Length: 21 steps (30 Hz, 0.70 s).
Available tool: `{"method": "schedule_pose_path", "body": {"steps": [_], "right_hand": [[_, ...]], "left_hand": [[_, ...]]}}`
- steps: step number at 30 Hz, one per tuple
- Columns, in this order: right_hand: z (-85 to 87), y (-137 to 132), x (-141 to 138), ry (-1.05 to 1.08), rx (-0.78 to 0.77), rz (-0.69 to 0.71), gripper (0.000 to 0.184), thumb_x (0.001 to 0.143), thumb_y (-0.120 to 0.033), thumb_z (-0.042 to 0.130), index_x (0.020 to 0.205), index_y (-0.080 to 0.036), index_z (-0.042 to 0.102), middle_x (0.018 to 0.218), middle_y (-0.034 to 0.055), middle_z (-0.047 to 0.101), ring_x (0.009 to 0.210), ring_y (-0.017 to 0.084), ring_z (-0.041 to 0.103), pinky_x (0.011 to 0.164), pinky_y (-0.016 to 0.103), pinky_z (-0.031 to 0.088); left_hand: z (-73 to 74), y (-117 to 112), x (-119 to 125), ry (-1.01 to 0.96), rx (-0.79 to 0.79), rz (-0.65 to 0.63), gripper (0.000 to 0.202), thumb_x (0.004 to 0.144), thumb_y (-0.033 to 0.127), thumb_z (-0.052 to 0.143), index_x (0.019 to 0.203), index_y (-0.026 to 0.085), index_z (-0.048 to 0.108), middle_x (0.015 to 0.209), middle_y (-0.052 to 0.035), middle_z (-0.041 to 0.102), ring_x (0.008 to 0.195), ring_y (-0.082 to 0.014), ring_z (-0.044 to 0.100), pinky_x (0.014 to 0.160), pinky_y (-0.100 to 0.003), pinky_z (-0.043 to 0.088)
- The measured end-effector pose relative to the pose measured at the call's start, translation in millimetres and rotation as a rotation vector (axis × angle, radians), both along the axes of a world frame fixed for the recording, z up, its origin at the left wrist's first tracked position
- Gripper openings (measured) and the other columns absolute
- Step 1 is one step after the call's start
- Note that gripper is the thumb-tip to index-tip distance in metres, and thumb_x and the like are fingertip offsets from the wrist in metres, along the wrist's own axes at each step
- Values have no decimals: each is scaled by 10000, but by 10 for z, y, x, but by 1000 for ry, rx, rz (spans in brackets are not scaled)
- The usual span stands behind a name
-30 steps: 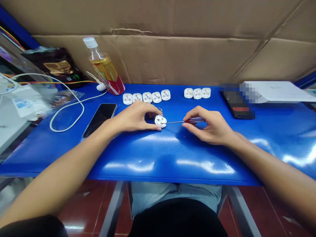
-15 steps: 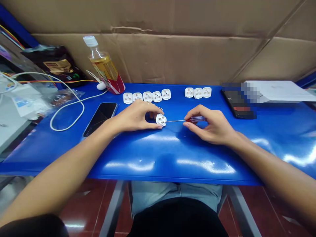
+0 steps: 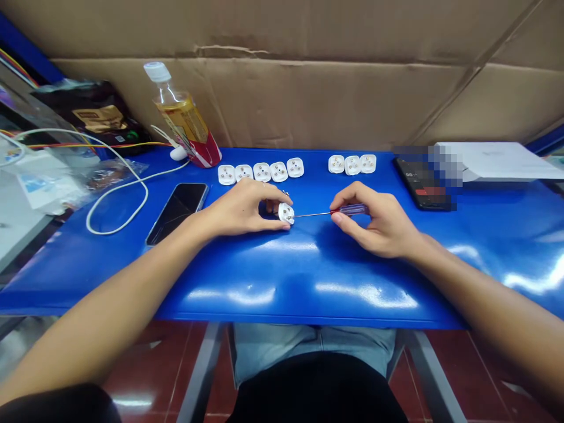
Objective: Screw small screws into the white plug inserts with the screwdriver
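Note:
Between thumb and fingers, my left hand [image 3: 247, 208] grips a white plug housing [image 3: 285, 214] with metal terminals inside, its open face turned to the right. My right hand [image 3: 379, 220] pinches the handle of a screwdriver [image 3: 352, 210]; its thin shaft points left and the tip meets the housing's terminals. Behind my left hand stands a row of several similar white housings [image 3: 261, 171] with metal parts in them. Three more housings [image 3: 352, 165] sit close together farther right.
A drink bottle [image 3: 187, 120] stands at the back left beside a dark packet [image 3: 97, 114]. A white cable [image 3: 145, 202] loops near a phone [image 3: 178, 212]. At right lie another dark phone [image 3: 423, 185] and a white box [image 3: 493, 158]. Cardboard [image 3: 299, 100] lines the back of the blue table [image 3: 273, 270].
My right thumb and fingers have shifted slightly on the screwdriver handle. The tip stays at the housing, and my left hand keeps its grip. The view has moved a little.

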State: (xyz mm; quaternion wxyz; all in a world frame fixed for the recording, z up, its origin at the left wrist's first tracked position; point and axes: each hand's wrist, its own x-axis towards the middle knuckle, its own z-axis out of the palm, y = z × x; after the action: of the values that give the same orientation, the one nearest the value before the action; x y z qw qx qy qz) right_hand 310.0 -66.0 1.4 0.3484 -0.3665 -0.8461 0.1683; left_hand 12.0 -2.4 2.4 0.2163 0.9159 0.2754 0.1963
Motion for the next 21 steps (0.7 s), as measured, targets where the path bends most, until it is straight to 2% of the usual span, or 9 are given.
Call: {"method": "schedule_pose_path", "body": {"steps": [9, 21], "right_hand": [[-17, 2, -9, -1, 14, 20, 92, 957, -212, 658, 1038, -240, 624, 923, 16, 746, 735, 167, 699, 670, 287, 565], [-20, -10, -3, -28, 66, 21, 62, 1006, -268, 647, 1050, -258, 604, 930, 13, 750, 776, 180, 736, 704, 300, 601]], "left_hand": [[-6, 30, -16, 11, -86, -28, 442, 901, 477, 809, 1252, 209, 790, 947, -44, 775, 834, -171, 686, 748, -254, 491], [13, -5, 12, -2, -54, -19, 419, 897, 455, 811, 1232, 203, 795, 878, -35, 748, 790, -169, 676, 735, -261, 496]]}}
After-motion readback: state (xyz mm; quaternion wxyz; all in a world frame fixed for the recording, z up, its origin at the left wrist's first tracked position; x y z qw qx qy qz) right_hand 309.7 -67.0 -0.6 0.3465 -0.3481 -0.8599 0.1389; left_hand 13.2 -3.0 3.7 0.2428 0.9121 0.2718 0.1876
